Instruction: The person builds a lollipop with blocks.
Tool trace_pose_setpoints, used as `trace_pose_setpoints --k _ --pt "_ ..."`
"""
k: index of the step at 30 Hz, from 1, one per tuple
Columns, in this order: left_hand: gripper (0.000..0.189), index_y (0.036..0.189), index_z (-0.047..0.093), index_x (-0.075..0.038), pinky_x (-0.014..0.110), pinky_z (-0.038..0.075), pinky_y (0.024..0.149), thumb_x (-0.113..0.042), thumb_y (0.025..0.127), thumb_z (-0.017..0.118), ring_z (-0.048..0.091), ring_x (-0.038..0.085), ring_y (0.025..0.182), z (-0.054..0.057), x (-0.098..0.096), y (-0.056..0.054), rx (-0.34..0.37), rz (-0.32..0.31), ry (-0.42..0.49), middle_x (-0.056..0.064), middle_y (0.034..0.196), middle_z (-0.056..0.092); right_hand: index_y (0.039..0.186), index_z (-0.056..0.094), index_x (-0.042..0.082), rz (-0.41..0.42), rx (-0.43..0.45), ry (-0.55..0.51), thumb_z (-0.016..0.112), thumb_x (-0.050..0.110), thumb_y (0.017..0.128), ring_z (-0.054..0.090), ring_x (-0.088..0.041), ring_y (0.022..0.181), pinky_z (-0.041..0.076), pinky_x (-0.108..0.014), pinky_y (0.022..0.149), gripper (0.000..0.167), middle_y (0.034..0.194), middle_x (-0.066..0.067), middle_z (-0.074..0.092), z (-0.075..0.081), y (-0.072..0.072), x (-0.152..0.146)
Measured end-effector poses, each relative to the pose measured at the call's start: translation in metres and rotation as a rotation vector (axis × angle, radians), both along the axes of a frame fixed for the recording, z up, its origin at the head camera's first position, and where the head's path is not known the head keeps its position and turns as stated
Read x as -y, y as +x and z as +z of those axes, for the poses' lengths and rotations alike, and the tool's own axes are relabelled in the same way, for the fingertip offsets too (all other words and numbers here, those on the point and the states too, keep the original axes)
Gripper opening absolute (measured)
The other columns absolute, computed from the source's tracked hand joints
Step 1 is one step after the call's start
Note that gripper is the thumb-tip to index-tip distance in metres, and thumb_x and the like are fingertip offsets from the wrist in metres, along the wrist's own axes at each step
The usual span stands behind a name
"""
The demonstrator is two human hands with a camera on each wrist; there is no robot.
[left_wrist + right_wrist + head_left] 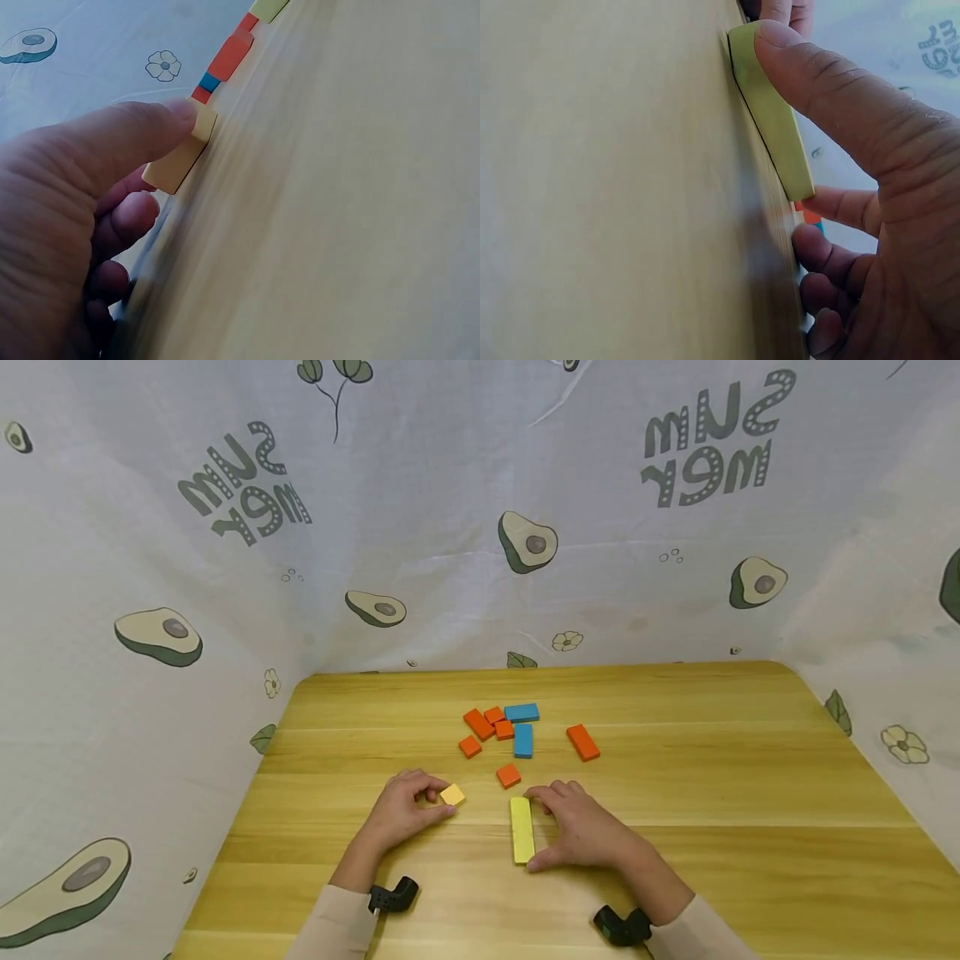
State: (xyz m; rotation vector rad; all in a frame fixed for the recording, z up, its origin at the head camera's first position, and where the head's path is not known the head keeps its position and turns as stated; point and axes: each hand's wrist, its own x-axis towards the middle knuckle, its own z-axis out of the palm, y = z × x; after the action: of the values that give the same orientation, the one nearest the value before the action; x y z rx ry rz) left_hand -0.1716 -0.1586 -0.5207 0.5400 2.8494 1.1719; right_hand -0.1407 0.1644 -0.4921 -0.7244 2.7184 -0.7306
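Note:
On the tabletop, my left hand (399,812) pinches a small light-orange block (452,795) between thumb and index finger. The left wrist view shows the thumb pressed along this block (180,154), with the other fingers curled below. To the right, my right hand (587,828) spans a long yellow block (522,832) lengthwise, thumb at its near end and index finger at its far end. In the right wrist view the yellow block (769,112) lies low along the wood between those two fingers. A gap separates the two held blocks.
Beyond the hands sits a small red-orange block (508,776). Farther back is a cluster of several red-orange blocks (478,724) with two blue blocks (522,741). A longer red-orange block (582,742) lies to their right. A patterned cloth (450,527) hangs behind the wooden table (712,760).

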Motion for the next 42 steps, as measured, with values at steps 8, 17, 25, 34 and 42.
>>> trace_pose_setpoints --k 8,17,25,34,42 --pt "0.027 0.109 0.079 -0.019 0.025 0.044 0.077 -0.028 0.085 0.084 0.053 0.008 0.083 0.005 -0.013 0.000 0.025 -0.032 0.147 -0.009 0.091 0.067 0.143 0.052 0.015 -0.001 -0.012 0.004 0.084 0.072 0.063 0.042 -0.014 0.096 0.043 -0.036 0.083 0.103 0.103 0.008 0.051 0.001 0.001 -0.001" --pt "0.033 0.118 0.077 -0.018 0.028 0.048 0.079 -0.037 0.091 0.078 0.056 0.015 0.090 0.014 -0.058 -0.006 0.024 -0.213 0.119 -0.003 0.106 0.069 0.142 0.054 0.015 0.000 -0.022 0.000 0.085 0.071 0.064 0.044 -0.014 0.098 0.044 -0.037 0.084 0.101 0.105 0.007 0.054 0.000 0.001 0.000" --pt "0.032 0.121 0.075 -0.017 0.026 0.046 0.077 -0.035 0.094 0.074 0.053 0.013 0.086 0.012 -0.078 -0.013 0.029 -0.243 0.059 -0.002 0.100 0.066 0.135 0.055 0.010 0.001 -0.033 0.003 0.084 0.073 0.064 0.046 -0.015 0.101 0.046 -0.041 0.089 0.099 0.110 0.004 0.056 0.000 0.001 0.001" --pt "0.032 0.121 0.075 -0.017 0.025 0.044 0.074 -0.035 0.095 0.072 0.050 0.010 0.084 0.009 -0.082 -0.017 0.041 -0.238 0.038 -0.005 0.098 0.063 0.132 0.056 0.009 0.013 -0.066 0.011 0.083 0.073 0.066 0.046 -0.015 0.099 0.046 -0.039 0.087 0.096 0.110 0.004 0.056 0.000 0.001 -0.001" --pt "0.034 0.126 0.074 -0.018 0.027 0.045 0.079 -0.035 0.096 0.070 0.052 0.010 0.088 0.010 -0.090 -0.022 0.016 -0.198 -0.012 -0.005 0.103 0.065 0.131 0.056 0.010 0.026 -0.087 0.006 0.084 0.072 0.066 0.044 -0.013 0.096 0.043 -0.035 0.084 0.094 0.105 0.005 0.054 0.000 0.002 -0.001"
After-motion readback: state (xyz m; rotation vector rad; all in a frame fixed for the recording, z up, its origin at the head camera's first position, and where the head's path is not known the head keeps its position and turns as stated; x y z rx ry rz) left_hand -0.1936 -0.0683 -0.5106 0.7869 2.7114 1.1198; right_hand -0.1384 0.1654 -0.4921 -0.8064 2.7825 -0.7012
